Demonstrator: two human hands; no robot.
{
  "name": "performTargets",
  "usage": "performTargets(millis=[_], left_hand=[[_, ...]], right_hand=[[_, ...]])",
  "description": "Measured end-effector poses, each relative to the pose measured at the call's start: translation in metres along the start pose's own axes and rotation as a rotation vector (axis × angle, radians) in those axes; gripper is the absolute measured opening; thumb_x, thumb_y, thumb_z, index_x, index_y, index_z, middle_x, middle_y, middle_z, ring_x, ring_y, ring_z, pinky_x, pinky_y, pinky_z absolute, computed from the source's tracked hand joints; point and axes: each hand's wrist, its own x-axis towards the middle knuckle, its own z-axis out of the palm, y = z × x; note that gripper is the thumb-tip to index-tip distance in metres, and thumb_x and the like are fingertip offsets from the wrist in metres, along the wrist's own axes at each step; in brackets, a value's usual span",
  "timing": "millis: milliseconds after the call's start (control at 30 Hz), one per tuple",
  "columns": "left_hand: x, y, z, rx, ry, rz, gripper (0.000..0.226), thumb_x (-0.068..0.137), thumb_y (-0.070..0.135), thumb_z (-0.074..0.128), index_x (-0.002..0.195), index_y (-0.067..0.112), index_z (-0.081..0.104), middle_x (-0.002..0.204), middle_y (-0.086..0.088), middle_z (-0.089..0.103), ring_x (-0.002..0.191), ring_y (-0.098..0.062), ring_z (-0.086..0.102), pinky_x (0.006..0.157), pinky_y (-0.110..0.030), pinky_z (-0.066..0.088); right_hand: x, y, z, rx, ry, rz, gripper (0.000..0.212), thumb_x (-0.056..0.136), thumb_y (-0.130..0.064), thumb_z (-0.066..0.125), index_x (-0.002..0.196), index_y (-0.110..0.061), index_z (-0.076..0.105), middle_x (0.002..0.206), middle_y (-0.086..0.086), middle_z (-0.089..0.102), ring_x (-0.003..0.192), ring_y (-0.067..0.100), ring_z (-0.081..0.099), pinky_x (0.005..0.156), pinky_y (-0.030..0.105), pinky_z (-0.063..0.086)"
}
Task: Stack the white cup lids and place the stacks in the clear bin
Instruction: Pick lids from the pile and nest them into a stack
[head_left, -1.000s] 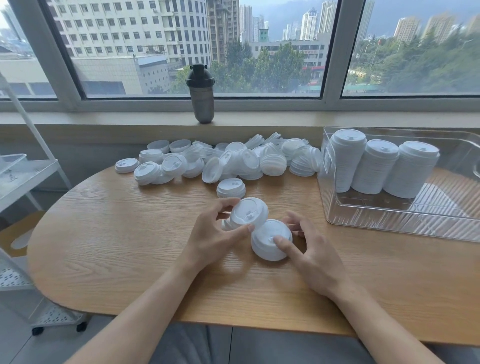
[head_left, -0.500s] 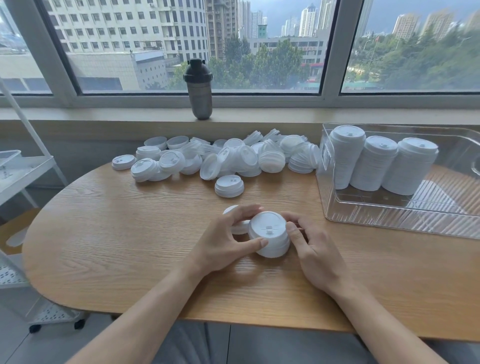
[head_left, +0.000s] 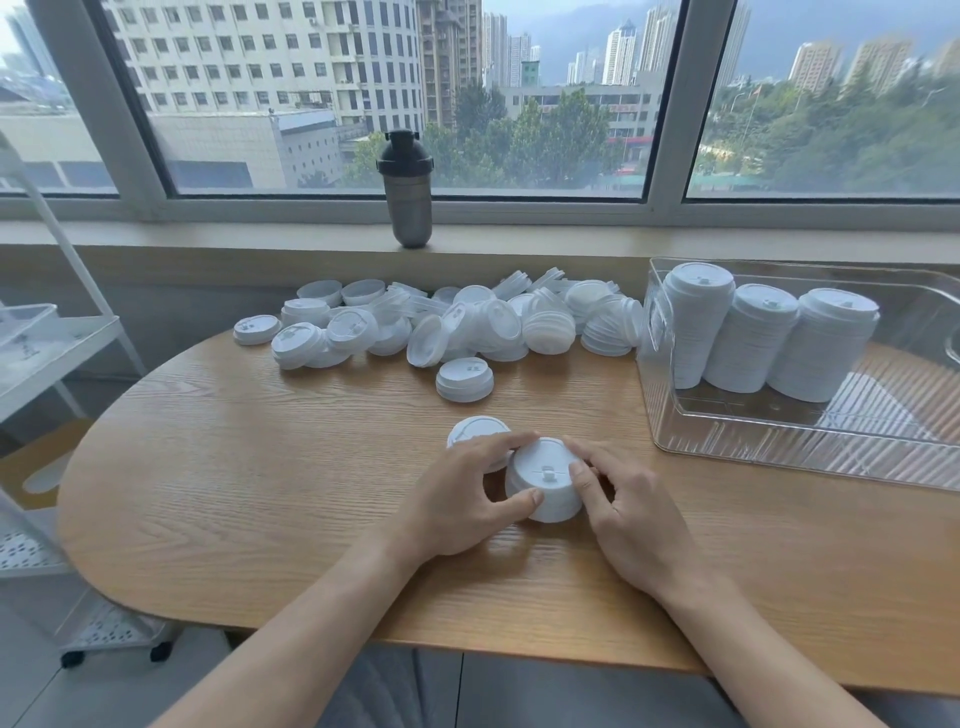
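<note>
1. The short stack of white lids sits on the table right in front of me, between my two hands. A second ago my left hand held a second small pile tilted above it; now that pile is seated on top, so the stack stands taller and the join looks done.
2. My left hand curls round the stack's left side, thumb on the near wall and index finger over the far rim. My right hand pinches the right side, one fingertip on the top face — both sets of fingers grip it.
3. The stack looks squat and slightly flared toward the base, top lid up with its sip tab showing; it seems straight.
4. A single lid lies just behind my left hand's fingers, touching or nearly so — I cannot tell which.
5. Farther back, one small pile stands apart from the loose heap along the wall.
6. To the right, the clear bin already holds three tall stacks leaning together. Mine is far shorter, so I judge more lids go on first.
</note>
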Motion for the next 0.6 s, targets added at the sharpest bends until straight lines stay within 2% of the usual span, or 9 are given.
performTargets(millis=[67,133,200,233,333,467,533,600], left_hand=[[-0.002,0.002,-0.003,-0.034,0.069,0.006,0.055,0.089,0.037,0.07,0.143,0.028,0.059,0.137,0.019,0.063,0.129,0.004,0.054,0.109,-0.023,0.043],[-0.002,0.0,-0.007,-0.073,0.23,-0.034,0.049,0.089,0.032,0.064,0.138,0.031,0.063,0.131,0.021,0.066,0.124,0.005,0.057,0.106,-0.021,0.044],[0.001,-0.008,-0.012,-0.024,0.384,-0.109,0.046,0.085,0.03,0.058,0.13,0.032,0.068,0.127,0.021,0.068,0.121,0.001,0.059,0.105,-0.026,0.046],[0.003,-0.012,-0.014,0.025,0.411,-0.146,0.046,0.083,0.03,0.056,0.128,0.031,0.068,0.129,0.02,0.066,0.123,-0.002,0.057,0.107,-0.031,0.045],[0.008,-0.021,-0.017,0.123,0.292,-0.243,0.059,0.078,0.037,0.055,0.136,0.029,0.061,0.142,0.015,0.055,0.134,-0.007,0.045,0.115,-0.042,0.037],[0.013,-0.026,-0.018,0.147,0.113,-0.219,0.072,0.08,0.034,0.061,0.15,0.03,0.049,0.158,0.016,0.041,0.146,-0.005,0.034,0.121,-0.034,0.024],[0.013,-0.028,-0.018,0.154,0.085,-0.229,0.075,0.08,0.032,0.065,0.152,0.028,0.047,0.155,0.011,0.048,0.143,-0.009,0.04,0.121,-0.036,0.028],[0.013,-0.03,-0.017,0.137,0.102,-0.258,0.081,0.075,0.04,0.062,0.152,0.025,0.047,0.149,0.007,0.054,0.138,-0.013,0.048,0.117,-0.042,0.036]], right_hand=[[0.0,-0.002,0.0,-0.002,-0.006,0.003,0.04,0.105,-0.038,0.047,0.141,-0.025,0.058,0.136,-0.013,0.06,0.13,0.002,0.049,0.113,0.029,0.038],[-0.001,-0.005,-0.001,0.024,-0.008,0.025,0.048,0.104,-0.048,0.044,0.145,-0.025,0.053,0.139,-0.013,0.058,0.13,0.002,0.048,0.113,0.028,0.038],[-0.002,-0.006,-0.002,0.048,-0.01,0.036,0.062,0.097,-0.063,0.039,0.146,-0.027,0.051,0.138,-0.014,0.058,0.127,0.001,0.051,0.11,0.03,0.041],[-0.003,-0.006,-0.002,0.049,-0.015,0.038,0.068,0.093,-0.068,0.038,0.146,-0.027,0.05,0.137,-0.015,0.058,0.125,0.0,0.051,0.108,0.03,0.043],[-0.003,-0.005,-0.003,0.026,-0.023,0.028,0.073,0.087,-0.073,0.043,0.144,-0.027,0.051,0.133,-0.017,0.058,0.121,0.0,0.053,0.105,0.031,0.046],[-0.004,-0.006,-0.003,-0.025,-0.052,-0.014,0.077,0.079,-0.069,0.057,0.144,-0.028,0.049,0.135,-0.018,0.054,0.123,0.001,0.05,0.106,0.03,0.044],[-0.004,-0.005,-0.002,-0.025,-0.053,-0.016,0.077,0.078,-0.066,0.061,0.144,-0.029,0.048,0.134,-0.019,0.054,0.122,0.001,0.051,0.106,0.032,0.045],[-0.004,-0.005,-0.002,-0.017,-0.049,-0.017,0.076,0.076,-0.066,0.062,0.142,-0.03,0.049,0.133,-0.02,0.055,0.12,0.001,0.052,0.105,0.034,0.046]])
